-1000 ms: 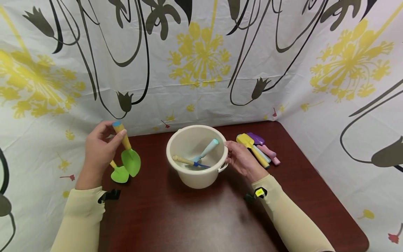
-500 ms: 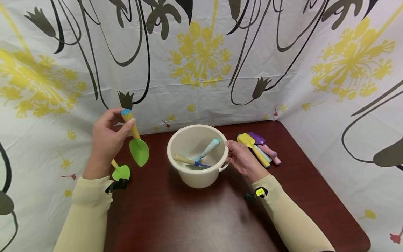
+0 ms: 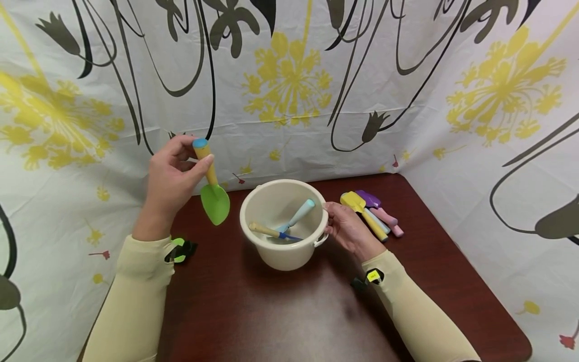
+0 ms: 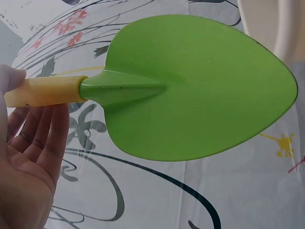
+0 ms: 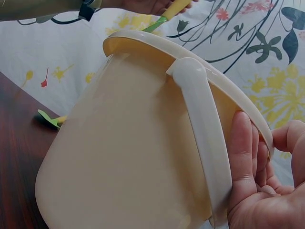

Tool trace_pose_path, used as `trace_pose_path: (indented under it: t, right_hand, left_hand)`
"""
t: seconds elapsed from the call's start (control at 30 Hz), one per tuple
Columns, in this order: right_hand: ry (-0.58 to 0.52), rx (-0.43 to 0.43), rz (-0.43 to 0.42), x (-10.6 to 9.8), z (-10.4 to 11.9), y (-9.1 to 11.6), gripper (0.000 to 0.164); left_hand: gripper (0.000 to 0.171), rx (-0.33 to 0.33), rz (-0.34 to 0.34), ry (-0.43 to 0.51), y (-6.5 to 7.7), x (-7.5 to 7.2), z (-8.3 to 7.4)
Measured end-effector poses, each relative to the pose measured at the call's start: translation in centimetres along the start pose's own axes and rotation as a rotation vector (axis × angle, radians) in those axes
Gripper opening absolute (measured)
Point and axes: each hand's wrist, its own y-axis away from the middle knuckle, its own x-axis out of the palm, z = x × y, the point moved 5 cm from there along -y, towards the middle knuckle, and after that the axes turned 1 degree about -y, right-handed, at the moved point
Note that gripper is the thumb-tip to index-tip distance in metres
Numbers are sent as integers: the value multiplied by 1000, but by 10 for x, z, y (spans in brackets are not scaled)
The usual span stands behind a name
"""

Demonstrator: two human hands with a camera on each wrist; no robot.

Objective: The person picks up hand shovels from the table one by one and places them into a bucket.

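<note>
My left hand (image 3: pixel 169 178) pinches a toy trowel (image 3: pixel 215 203) by its yellow, blue-tipped handle, raised left of the bucket with the green blade pointing down. In the left wrist view that trowel's blade (image 4: pixel 200 90) fills the middle. A cream bucket (image 3: pixel 285 259) stands on the table, and my right hand (image 3: pixel 350 229) grips its rim on the right, beside the white bail handle (image 5: pixel 202 129). Inside the bucket lie a tool with a light blue handle (image 3: pixel 302 212) and one with a wooden handle and blue end (image 3: pixel 267 231). The bucket hides parts of both.
Right of the bucket lies a small pile of toy tools: a yellow shovel (image 3: pixel 355 202), a purple one (image 3: pixel 370 199) and pink handles (image 3: pixel 385 217). Another green shovel (image 5: pixel 49 119) lies on the left, mostly behind my left wrist in the head view. Patterned curtain surrounds the table (image 3: pixel 289 317).
My left hand has carried the trowel up and to the right, closer to the bucket. The right hand and the bucket have stayed in place.
</note>
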Motion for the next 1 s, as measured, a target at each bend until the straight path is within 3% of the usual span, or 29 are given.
trace_pose_path:
  t: [0.4, 0.8, 1.0]
  right_hand:
    - [6, 1, -5, 1, 0, 1, 28]
    - [-7, 3, 2, 0, 1, 2, 29]
    - [-11, 6, 4, 1, 2, 2, 30]
  left_hand:
    - [28, 20, 69, 15, -15, 24, -9]
    - [29, 61, 217, 17, -19, 68, -14]
    - [25, 73, 281, -27, -18, 87, -14]
